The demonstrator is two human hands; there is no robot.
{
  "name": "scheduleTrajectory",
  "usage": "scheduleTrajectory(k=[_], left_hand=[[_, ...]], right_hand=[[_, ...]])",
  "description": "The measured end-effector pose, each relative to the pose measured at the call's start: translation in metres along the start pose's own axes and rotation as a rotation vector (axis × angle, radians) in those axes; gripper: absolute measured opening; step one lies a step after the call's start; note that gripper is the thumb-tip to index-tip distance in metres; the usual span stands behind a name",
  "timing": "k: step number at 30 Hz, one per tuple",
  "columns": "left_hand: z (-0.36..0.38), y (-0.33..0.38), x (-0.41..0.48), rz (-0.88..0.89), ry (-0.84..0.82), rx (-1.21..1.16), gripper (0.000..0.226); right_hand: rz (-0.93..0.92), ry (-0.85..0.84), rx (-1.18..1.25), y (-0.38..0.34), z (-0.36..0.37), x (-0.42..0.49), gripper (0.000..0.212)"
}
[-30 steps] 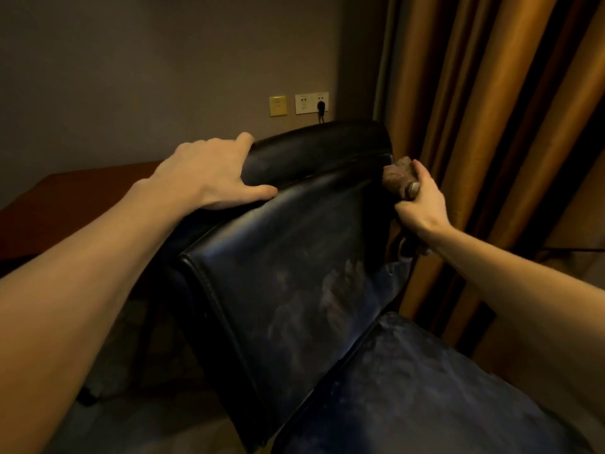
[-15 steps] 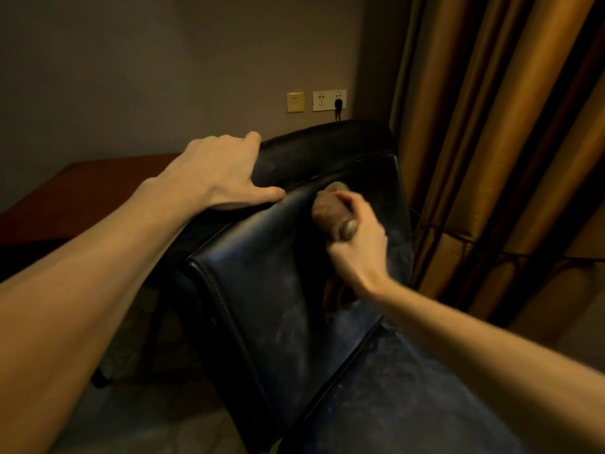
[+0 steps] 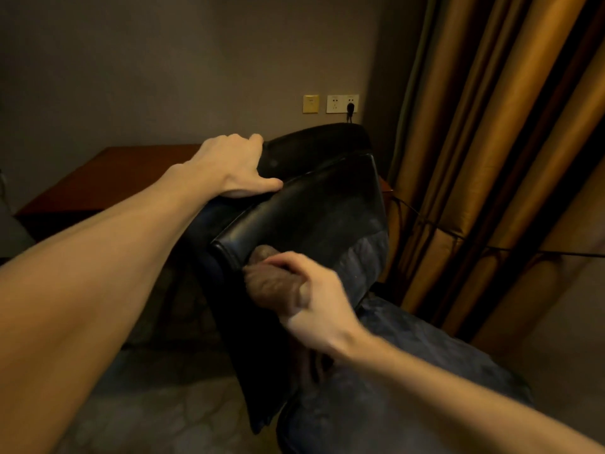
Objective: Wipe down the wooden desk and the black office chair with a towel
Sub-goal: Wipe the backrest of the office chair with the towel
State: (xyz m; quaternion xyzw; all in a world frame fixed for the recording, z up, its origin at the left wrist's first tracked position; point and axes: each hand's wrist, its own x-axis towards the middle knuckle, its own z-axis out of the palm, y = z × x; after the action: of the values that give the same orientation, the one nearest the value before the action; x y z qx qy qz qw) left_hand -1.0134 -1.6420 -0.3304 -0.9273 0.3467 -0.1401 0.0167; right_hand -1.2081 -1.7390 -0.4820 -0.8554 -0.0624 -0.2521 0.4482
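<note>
Right hand (image 3: 314, 299) has slid the towel (image 3: 271, 283) down and left across the chair (image 3: 314, 211) back, gripping it; left hand (image 3: 232, 168) still holds the top.

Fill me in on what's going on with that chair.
A person is wiping down the black office chair. Their left hand grips the top of its backrest, apparently to steady it, while the right hand holds a bunched brown towel against the front of the backrest, near its side edge. The wooden desk stands behind the chair by the wall, and neither hand touches it.
</note>
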Motion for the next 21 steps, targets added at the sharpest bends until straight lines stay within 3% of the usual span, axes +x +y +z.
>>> scheduleTrajectory(k=[2, 5, 7, 14, 18, 21], left_hand=[[-0.004, 0.003, -0.007, -0.009, 0.000, -0.018, 0.085], [-0.005, 0.003, -0.014, -0.012, -0.038, -0.040, 0.087], [-0.005, 0.002, -0.018, -0.017, -0.044, -0.041, 0.090], [0.001, 0.002, -0.018, -0.014, -0.003, 0.027, 0.095], [0.004, 0.001, -0.017, 0.000, 0.035, 0.078, 0.100], [0.007, 0.003, -0.015, 0.018, 0.046, 0.089, 0.097]], right_hand=[[0.042, 0.078, 0.028, 0.000, -0.028, 0.007, 0.044], [0.206, 0.355, -0.018, 0.016, -0.068, 0.025, 0.047], [0.319, 0.420, -0.107, 0.032, -0.089, 0.036, 0.050], [0.356, 0.299, -0.328, 0.102, -0.128, 0.079, 0.070], [0.436, 0.366, -0.226, 0.129, -0.133, 0.122, 0.081], [0.481, 0.230, -0.185, 0.137, -0.119, 0.143, 0.082]])
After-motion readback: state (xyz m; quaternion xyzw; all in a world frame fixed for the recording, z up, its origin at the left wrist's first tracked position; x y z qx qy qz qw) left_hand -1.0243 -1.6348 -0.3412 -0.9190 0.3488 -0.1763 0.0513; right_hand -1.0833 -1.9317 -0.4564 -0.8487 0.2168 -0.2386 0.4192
